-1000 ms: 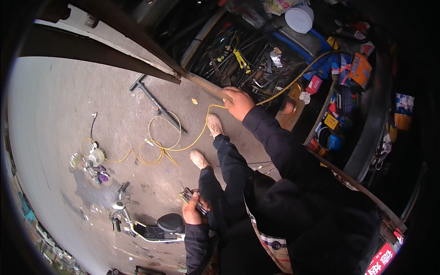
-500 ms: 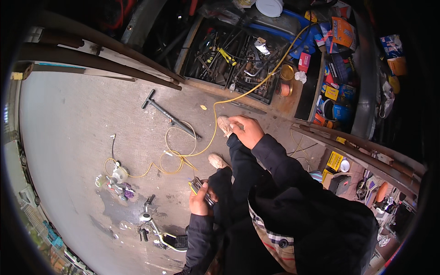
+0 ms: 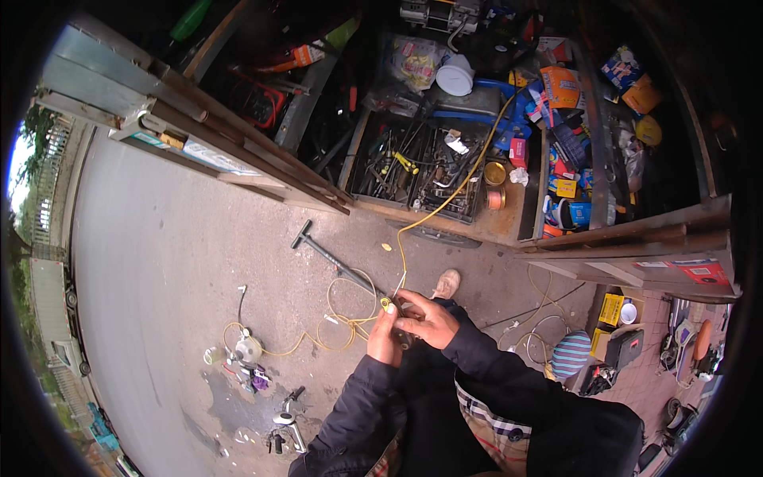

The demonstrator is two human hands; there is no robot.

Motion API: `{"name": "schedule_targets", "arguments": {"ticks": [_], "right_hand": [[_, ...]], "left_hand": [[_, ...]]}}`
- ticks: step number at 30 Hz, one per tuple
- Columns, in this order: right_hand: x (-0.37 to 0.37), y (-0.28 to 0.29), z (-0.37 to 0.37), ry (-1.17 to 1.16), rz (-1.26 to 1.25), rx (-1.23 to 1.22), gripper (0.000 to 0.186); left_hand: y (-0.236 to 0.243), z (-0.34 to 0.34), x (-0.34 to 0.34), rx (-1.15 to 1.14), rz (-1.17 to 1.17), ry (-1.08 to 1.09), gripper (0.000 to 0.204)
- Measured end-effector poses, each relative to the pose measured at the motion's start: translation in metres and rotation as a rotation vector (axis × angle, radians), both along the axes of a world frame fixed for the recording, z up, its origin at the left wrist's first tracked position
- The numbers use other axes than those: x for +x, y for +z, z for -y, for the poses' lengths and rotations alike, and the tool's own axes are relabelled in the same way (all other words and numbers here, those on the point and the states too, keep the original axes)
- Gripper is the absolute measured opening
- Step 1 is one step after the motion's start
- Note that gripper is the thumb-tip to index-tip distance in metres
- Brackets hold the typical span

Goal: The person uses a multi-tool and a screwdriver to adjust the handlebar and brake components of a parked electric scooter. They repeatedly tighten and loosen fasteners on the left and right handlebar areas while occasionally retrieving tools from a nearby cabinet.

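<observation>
My left hand [image 3: 385, 340] is closed around a small tool with a round yellow end [image 3: 387, 304], which shows above the thumb. Most of that tool is hidden by my fingers. Right beside it, my right hand [image 3: 429, 319] has its fingers bent and drawn in against the tool. A thin pale rod [image 3: 399, 284] sticks up by the right index fingertip; I cannot tell which hand grips it. Both hands meet in front of my lap, above the ground.
Ahead stands an open cabinet with a tool tray [image 3: 385, 163] and small boxes [image 3: 565, 188]. A floor pump [image 3: 338, 258] and a yellow hose [image 3: 445, 203] lie on the ground. Handlebars [image 3: 290, 420] are at lower left, a striped round stool [image 3: 571, 354] at right.
My right hand has come down from near the shoe to meet the left. The left hand has risen with the tool. The view has shifted, showing more of the cabinet.
</observation>
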State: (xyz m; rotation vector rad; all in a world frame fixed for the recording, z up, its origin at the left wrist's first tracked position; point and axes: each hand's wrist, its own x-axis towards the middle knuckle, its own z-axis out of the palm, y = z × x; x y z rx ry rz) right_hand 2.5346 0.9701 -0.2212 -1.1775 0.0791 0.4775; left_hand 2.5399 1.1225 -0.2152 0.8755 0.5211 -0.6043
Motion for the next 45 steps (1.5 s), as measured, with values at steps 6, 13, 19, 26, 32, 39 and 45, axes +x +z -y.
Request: {"name": "schedule_targets", "arguments": {"ticks": [6,13,19,26,32,39,45], "right_hand": [[0.044,0.027,0.069,-0.190,-0.014,0.046,0.039],[0.076,0.041,0.115,-0.170,0.026,-0.109,0.028],[0.084,0.044,0.106,-0.336,-0.159,-0.008,0.027],[0.066,0.063,0.103,-0.422,-0.048,-0.265,0.048],[0.107,0.110,0.241,-1.530,0.124,0.749,0.066],[0.134,0.139,0.181,-1.267,0.424,1.127,0.030],[0.001,0.144,0.051,-0.738,0.034,0.080,0.034]], "left_hand": [[0.018,0.039,0.046,0.114,0.053,-0.408,0.062],[0.032,0.065,0.066,-0.018,0.263,-0.563,0.060],[0.038,0.071,0.101,-0.048,0.269,-0.661,0.026],[0.045,0.092,0.139,0.110,0.366,-0.600,0.028],[0.040,0.078,0.175,0.082,0.240,-0.599,0.014],[0.027,0.044,0.160,0.085,0.169,-0.514,0.031],[0.027,0.029,0.147,-0.181,0.059,-0.732,0.032]]}}
